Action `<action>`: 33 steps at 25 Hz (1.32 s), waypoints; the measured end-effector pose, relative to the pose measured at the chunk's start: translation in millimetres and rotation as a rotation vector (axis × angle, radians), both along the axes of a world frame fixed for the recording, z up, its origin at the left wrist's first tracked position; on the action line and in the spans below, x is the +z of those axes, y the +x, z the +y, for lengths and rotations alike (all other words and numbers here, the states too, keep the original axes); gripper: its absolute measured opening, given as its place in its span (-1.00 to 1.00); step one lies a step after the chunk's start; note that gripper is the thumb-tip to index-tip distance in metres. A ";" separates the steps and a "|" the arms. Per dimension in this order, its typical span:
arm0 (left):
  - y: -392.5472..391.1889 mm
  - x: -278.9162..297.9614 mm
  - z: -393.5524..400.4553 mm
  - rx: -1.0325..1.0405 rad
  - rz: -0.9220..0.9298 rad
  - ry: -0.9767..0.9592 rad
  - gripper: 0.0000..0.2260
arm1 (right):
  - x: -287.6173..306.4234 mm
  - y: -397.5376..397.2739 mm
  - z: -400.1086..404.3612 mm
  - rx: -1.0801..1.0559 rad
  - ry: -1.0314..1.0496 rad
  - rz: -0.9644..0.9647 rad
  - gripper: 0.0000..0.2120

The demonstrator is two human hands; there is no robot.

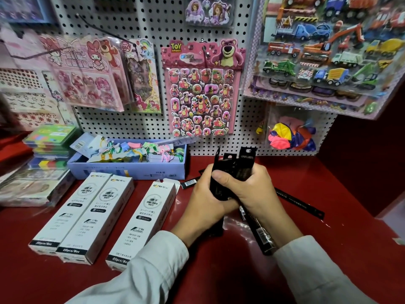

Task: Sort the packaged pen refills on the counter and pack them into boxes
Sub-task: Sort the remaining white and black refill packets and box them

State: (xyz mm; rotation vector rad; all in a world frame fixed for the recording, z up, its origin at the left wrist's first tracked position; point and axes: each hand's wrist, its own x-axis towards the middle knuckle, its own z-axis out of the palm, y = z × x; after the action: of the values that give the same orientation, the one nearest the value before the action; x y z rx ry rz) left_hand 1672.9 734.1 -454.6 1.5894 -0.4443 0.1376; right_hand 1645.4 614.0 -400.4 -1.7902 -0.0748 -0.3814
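While both hands meet at the centre of the view, the left hand and the right hand wrap together round a bundle of black refill packs, fingers curled tight, so each grip is clamped on that bundle. Its hang-tab tops fan out at twelve o'clock above the knuckles; the middle of the bundle is hidden inside the fists, and how many packs it holds I cannot tell. More black packs lie on the red tabletop: one long pack angles away at three o'clock, another runs under the right wrist toward five o'clock with its end partly covered by the white sleeve. At nine o'clock, three white refill boxes lie lengthwise; the nearest one's end flap looks open, and its lower corner is cut off by the left sleeve. Behind them at eleven o'clock sits a blue carton of pastel items, blurred. Sticker sheets hang on the pegboard.
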 end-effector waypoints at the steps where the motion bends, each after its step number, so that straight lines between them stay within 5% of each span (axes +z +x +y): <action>1: -0.3 -2.1 -1.6 -0.013 0.020 0.040 -0.51 | -1.2 1.1 -0.6 0.015 -0.021 0.015 -0.62; 8: -4.3 -14.0 1.7 -0.215 0.074 0.014 -0.50 | -13.8 7.9 11.7 0.148 0.185 0.135 -0.56; 16: -7.6 -11.1 7.4 -0.266 0.217 -0.026 -0.86 | -1.1 5.1 16.9 0.333 0.626 0.115 -0.56; 24: -15.7 7.5 25.5 -0.700 0.494 0.056 -0.95 | 5.8 -6.6 17.3 0.544 0.618 0.291 -0.75; 28: -13.4 12.0 12.7 -0.458 0.297 0.010 -0.63 | 7.2 -2.3 21.5 0.389 0.592 0.092 -0.81; 33: -10.0 -7.3 0.5 -0.299 0.139 0.030 -0.58 | -2.5 0.9 13.7 0.421 0.493 0.074 -0.62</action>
State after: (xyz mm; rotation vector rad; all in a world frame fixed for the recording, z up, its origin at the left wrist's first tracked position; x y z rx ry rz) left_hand 1662.8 734.7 -461.8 1.5322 -0.5713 -0.2072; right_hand 1646.3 627.7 -402.9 -1.2567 -0.2761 -0.0216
